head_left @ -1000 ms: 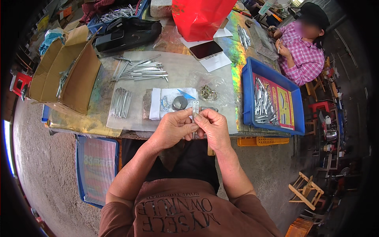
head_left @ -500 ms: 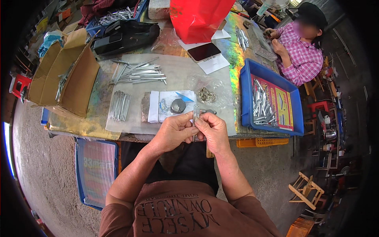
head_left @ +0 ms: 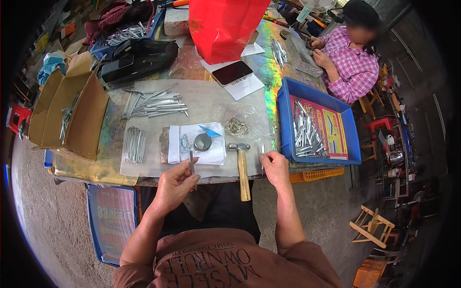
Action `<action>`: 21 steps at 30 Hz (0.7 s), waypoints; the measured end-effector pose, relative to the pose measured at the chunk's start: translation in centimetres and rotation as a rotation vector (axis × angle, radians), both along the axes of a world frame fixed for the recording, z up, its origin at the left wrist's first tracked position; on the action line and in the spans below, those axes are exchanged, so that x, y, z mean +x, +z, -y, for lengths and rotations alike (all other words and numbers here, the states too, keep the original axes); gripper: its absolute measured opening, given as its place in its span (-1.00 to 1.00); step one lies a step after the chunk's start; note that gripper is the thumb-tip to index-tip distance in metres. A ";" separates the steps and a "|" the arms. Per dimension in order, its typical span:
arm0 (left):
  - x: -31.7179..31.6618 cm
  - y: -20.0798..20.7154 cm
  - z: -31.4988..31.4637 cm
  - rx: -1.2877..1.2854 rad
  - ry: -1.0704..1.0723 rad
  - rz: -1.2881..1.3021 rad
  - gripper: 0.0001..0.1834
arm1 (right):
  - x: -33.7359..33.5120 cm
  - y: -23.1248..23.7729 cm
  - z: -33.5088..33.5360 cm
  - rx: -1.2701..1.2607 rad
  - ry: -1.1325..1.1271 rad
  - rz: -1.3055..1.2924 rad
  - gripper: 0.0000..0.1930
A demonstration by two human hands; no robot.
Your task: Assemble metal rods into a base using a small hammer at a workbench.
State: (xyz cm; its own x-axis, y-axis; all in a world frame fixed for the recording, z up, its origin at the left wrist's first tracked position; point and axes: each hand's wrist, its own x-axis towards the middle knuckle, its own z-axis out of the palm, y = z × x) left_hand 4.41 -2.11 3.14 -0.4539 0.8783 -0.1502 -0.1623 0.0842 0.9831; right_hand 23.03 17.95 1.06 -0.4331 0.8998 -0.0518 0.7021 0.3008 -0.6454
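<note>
My left hand [head_left: 175,185] pinches a slim grey metal piece [head_left: 191,164] upright at the table's near edge. Farther right, my right hand [head_left: 275,168] is closed on a thin silver metal strip [head_left: 262,152]. Between the hands lies a ball-peen hammer [head_left: 243,175], its wooden handle jutting over the edge. A dark round metal block [head_left: 202,142] rests on a white paper pad [head_left: 213,156] beyond my left hand. Small metal parts [head_left: 237,126] sit in a clear plastic bag. To the left are a neat row of metal strips [head_left: 135,145] and a looser heap [head_left: 158,102].
A blue tray [head_left: 356,156] of metal pieces stands at the right, a cardboard box [head_left: 86,120] at the left. Farther back are a phone [head_left: 232,73], a red bag [head_left: 223,29] and a black pouch [head_left: 139,60]. A person in a checked shirt [head_left: 353,62] works at the far right.
My hands have moved apart, left hand to the left and right hand to the right, each with a metal piece. The hammer, mostly hidden behind them before, now shows fully.
</note>
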 end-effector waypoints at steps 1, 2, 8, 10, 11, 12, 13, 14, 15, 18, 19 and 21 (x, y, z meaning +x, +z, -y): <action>-0.2 -0.1 0.5 -0.025 0.014 -0.023 -0.61 | 0.1 -0.2 -0.2 0.017 0.006 0.063 -0.74; -0.5 0.0 1.2 -0.057 0.033 -0.054 -0.62 | 0.0 -0.5 -0.4 0.029 0.016 0.118 -0.73; -3.3 0.8 4.4 -0.130 0.239 -0.193 -0.66 | -0.9 -0.4 -1.3 0.131 0.039 0.176 -0.73; -5.1 1.2 5.4 -0.193 0.341 -0.343 -0.68 | -1.2 -0.5 -1.6 0.152 0.027 0.186 -0.73; -6.2 1.5 5.5 -0.256 0.364 -0.425 -0.69 | -1.2 -0.7 -1.7 0.174 0.029 0.205 -0.73; -7.2 1.8 5.7 -0.322 0.389 -0.506 -0.70 | -1.2 -0.8 -1.8 0.197 0.033 0.223 -0.73; -8.2 1.7 6.0 -0.355 0.398 -0.657 -0.71 | -1.2 -1.1 -1.9 0.201 0.030 0.222 -0.73; -9.2 1.4 6.2 -0.388 0.404 -0.807 -0.72 | -1.2 -1.2 -1.8 0.207 0.025 0.222 -0.73; -9.9 0.9 6.4 -0.422 0.408 -0.954 -0.73 | -1.4 -0.8 -1.5 0.204 0.022 0.205 -0.72; -11.7 -0.9 6.9 -0.432 0.408 -1.052 -0.75 | -0.8 -1.4 -1.3 0.233 0.036 0.100 -0.77; -12.0 -1.2 6.8 -0.509 0.377 -1.065 -0.76 | -0.6 -1.5 -1.2 0.237 0.033 0.071 -0.79; -12.3 -1.7 6.2 -0.584 0.347 -1.093 -0.76 | -0.1 -1.5 -1.0 0.245 0.025 0.017 -0.81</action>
